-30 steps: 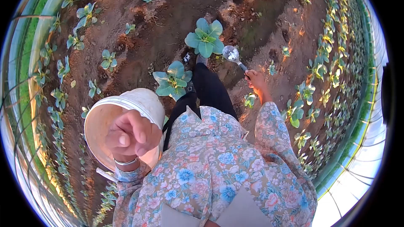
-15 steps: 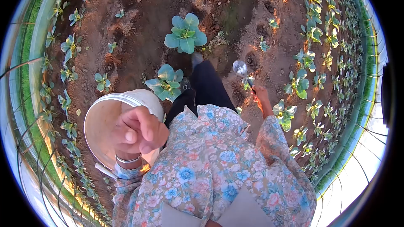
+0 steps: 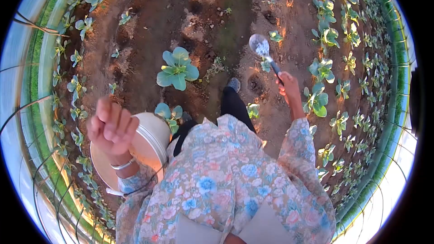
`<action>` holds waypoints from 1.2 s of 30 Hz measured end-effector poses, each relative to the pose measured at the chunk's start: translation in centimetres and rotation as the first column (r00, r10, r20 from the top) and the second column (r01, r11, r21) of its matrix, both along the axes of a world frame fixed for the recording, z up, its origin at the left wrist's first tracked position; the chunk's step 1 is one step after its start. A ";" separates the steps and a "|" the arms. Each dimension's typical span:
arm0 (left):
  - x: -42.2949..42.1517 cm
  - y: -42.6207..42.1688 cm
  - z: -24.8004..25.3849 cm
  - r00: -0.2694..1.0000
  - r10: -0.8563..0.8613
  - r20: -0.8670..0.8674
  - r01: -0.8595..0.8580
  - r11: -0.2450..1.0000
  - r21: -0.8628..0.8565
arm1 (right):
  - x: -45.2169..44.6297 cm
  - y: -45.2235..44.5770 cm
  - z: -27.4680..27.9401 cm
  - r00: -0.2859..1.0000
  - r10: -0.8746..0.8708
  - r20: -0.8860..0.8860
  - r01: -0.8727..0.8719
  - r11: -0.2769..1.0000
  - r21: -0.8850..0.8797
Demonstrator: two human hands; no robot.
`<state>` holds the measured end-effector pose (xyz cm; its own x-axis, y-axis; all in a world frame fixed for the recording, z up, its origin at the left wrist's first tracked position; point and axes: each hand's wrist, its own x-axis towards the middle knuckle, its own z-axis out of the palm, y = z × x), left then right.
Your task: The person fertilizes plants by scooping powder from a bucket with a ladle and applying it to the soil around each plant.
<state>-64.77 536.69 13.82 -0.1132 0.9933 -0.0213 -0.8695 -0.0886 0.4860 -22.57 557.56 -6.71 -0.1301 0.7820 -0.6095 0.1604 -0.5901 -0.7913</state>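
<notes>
Since the earlier frame, the silvery, round-bowled spoon with a dark handle (image 3: 271, 61) has swung further forward in my right hand (image 3: 290, 86), while my left hand (image 3: 113, 129) has shifted toward the outer side of the off-white, round, plastic-looking bucket (image 3: 155, 131). My right fingers are closed round the end of the handle, holding the spoon out over brown, bare soil (image 3: 253, 16). My left fingers are bunched and curled inward; I cannot tell whether they pinch anything. As far as I can judge, the scoop is loaded: some white, crumbly material (image 3: 262, 50) lies in the spoon (what it is, I can't make out) and has not yet been emptied. How much more is in the bucket I cannot say, since my hand and sleeve cover much of its mouth. Ahead stands a broad-leaved, blue-green plant (image 3: 177, 68), well apart from the spoon, with no white visible beside it.
</notes>
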 end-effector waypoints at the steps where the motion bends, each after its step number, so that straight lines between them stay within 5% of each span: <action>1: 1.0 1.1 0.4 1.000 -0.007 0.008 0.007 1.000 0.001 | 1.1 1.5 0.8 1.000 0.026 -0.004 -0.026 0.999 -0.019; 7: 5.5 7.8 0.9 0.999 -0.017 0.032 0.019 0.998 -0.052 | -3.1 13.1 8.3 0.945 0.310 -0.099 -0.306 0.950 0.055; 11: 9.1 12.8 0.9 0.971 -0.240 -0.002 0.239 0.968 -0.081 | -11.6 17.9 12.6 0.755 0.637 -0.153 -0.632 0.770 0.090; 15: 9.6 18.8 0.3 0.854 -0.487 0.183 0.515 0.839 -0.174 | -22.1 18.1 17.9 0.374 0.921 0.113 -0.919 0.351 0.178; 19: 7.9 24.7 -0.6 0.711 -0.631 0.310 0.620 0.771 0.145 | -30.9 15.8 18.7 -0.114 0.889 0.443 -0.963 -0.209 0.170; 21: 6.9 26.5 -0.5 0.673 -0.660 0.334 0.560 0.750 0.353 | -34.9 13.6 17.3 -0.278 0.804 0.525 -0.943 -0.334 0.013; 23: 5.4 27.9 0.4 0.660 -0.685 0.308 0.451 0.689 0.567 | -37.8 12.2 11.2 -0.326 0.698 0.637 -0.916 -0.399 -0.031; 25: 4.4 28.9 0.8 0.660 -0.717 0.226 0.422 0.602 0.678 | -42.0 10.8 6.6 -0.427 0.656 0.623 -0.904 -0.313 -0.292; 28: 5.0 31.3 0.6 0.690 -0.688 0.223 0.363 0.596 0.717 | -43.9 10.0 0.8 -0.146 0.649 0.746 -0.985 -0.168 -0.046; 31: 6.0 33.7 -0.1 0.671 -0.643 0.370 0.340 0.710 0.617 | -44.5 10.3 -8.2 -0.077 0.557 0.827 -0.978 -0.202 0.046; 36: 5.8 35.7 -0.3 0.739 -0.559 0.375 0.301 0.773 0.559 | -44.1 9.6 -6.5 -0.328 0.663 0.673 -0.890 -0.456 0.016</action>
